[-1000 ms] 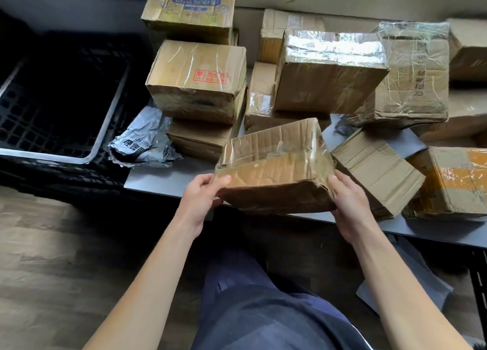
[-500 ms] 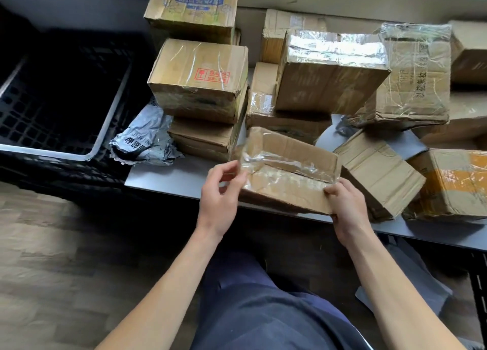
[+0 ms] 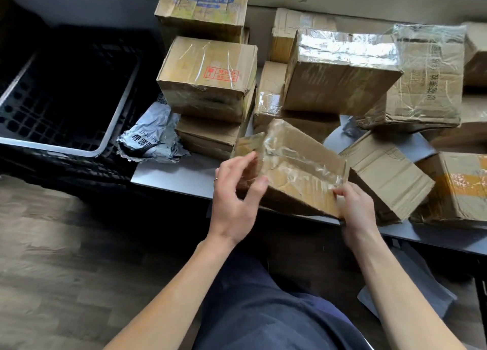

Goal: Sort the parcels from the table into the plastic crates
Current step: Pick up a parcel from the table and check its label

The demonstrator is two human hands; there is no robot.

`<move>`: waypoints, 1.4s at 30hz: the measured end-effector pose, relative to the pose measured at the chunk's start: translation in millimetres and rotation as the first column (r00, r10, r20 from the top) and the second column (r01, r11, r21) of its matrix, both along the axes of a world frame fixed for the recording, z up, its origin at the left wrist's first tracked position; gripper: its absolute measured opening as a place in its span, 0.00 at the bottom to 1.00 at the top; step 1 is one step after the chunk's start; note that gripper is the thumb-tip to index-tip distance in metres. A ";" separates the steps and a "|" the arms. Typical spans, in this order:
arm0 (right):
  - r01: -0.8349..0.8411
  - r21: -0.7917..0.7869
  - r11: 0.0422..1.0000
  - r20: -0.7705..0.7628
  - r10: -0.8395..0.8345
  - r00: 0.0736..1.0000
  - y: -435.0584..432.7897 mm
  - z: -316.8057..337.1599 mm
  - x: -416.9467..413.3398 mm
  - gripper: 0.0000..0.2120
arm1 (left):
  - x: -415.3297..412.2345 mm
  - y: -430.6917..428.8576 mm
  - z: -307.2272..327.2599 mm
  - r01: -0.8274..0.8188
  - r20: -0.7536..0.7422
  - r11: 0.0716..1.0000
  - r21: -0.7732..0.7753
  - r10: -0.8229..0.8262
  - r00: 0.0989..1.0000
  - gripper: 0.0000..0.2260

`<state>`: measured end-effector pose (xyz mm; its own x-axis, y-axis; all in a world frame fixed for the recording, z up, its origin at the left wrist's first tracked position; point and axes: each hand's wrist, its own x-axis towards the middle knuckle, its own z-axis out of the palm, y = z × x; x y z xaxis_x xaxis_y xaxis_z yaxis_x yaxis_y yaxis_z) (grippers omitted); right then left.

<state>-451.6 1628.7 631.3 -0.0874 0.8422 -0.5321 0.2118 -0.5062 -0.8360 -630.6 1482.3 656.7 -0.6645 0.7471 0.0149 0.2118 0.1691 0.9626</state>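
Note:
A taped brown cardboard parcel (image 3: 295, 165) lies tilted at the front edge of the grey table (image 3: 184, 175). My left hand (image 3: 234, 199) curls round its near left end, thumb on top. My right hand (image 3: 355, 210) pinches its near right corner. A black plastic crate (image 3: 66, 96) with a light rim stands to the left of the table, and nothing shows inside it. Several more cardboard parcels are stacked behind, among them one with a red stamp (image 3: 208, 78) and a tape-wrapped one (image 3: 340, 73).
A crumpled grey mail bag (image 3: 150, 139) lies at the table's left end beside the crate. More boxes (image 3: 387, 175) crowd the right side. Wood floor lies below left. My dark trousers (image 3: 263, 310) fill the bottom centre. A grey bag (image 3: 405, 297) lies on the floor under the table.
The parcel has been turned in my hands, its left end swinging up and away. My left hand moved up onto that end; my right hand stayed at the near right corner.

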 end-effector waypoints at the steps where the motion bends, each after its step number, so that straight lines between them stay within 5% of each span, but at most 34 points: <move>1: -0.028 0.047 0.998 0.008 0.027 1.000 1.2 1.7 0.6 0.07 | -3.8 -2.1 -0.1 -0.033 0.076 0.999 0.002 0.033 0.997 0.22; 5: -0.153 0.148 0.977 0.105 0.138 0.985 3.5 1.7 1.3 0.12 | -20.3 -4.9 -17.4 -0.107 0.245 0.986 -0.129 0.136 0.960 0.23; 9: -0.244 0.126 0.962 0.132 0.227 0.965 -4.8 -0.6 -3.0 0.15 | -36.9 -3.3 -42.1 0.075 0.429 0.946 -0.316 0.072 0.901 0.28; 13: -0.184 0.207 0.961 0.057 0.176 0.983 -9.8 5.9 0.2 0.18 | -33.3 -0.4 -39.5 0.087 0.541 0.971 -0.223 0.049 0.840 0.23; 17: -0.019 0.235 0.972 -0.115 0.047 0.992 -7.3 3.2 13.2 0.06 | -33.0 1.5 -30.7 -0.007 0.544 0.997 -0.073 0.046 0.838 0.23; 21: -0.127 0.214 0.969 0.049 0.119 0.992 -13.1 -10.4 13.3 0.11 | -31.1 0.8 -44.0 0.033 0.521 0.981 -0.192 0.074 0.850 0.20; 24: -0.226 0.155 0.962 0.160 0.201 0.966 -23.9 -22.9 11.5 0.04 | -27.5 -5.0 -60.3 0.038 0.451 0.946 -0.323 0.119 0.885 0.21; 30: -0.244 0.153 0.958 0.169 0.218 0.961 -29.4 -26.3 15.2 0.08 | -29.3 -8.6 -61.7 -0.017 0.387 0.945 -0.328 0.151 0.910 0.18; 36: -0.296 0.222 0.929 0.233 0.244 0.941 -22.6 -19.3 15.0 0.04 | -35.4 24.8 -38.9 0.079 -0.026 0.964 -0.254 -0.089 0.996 0.29; 42: -0.455 0.247 0.856 0.375 0.348 0.859 7.9 -14.7 4.1 0.13 | -43.1 51.8 -36.5 0.118 -0.318 0.817 -0.565 -0.347 0.882 0.22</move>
<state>-447.5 1636.7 616.6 -0.3334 0.8938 -0.3000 0.6081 -0.0393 -0.7929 -673.7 1534.0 620.2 -0.4914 0.8478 -0.1995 0.6454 0.5083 0.5701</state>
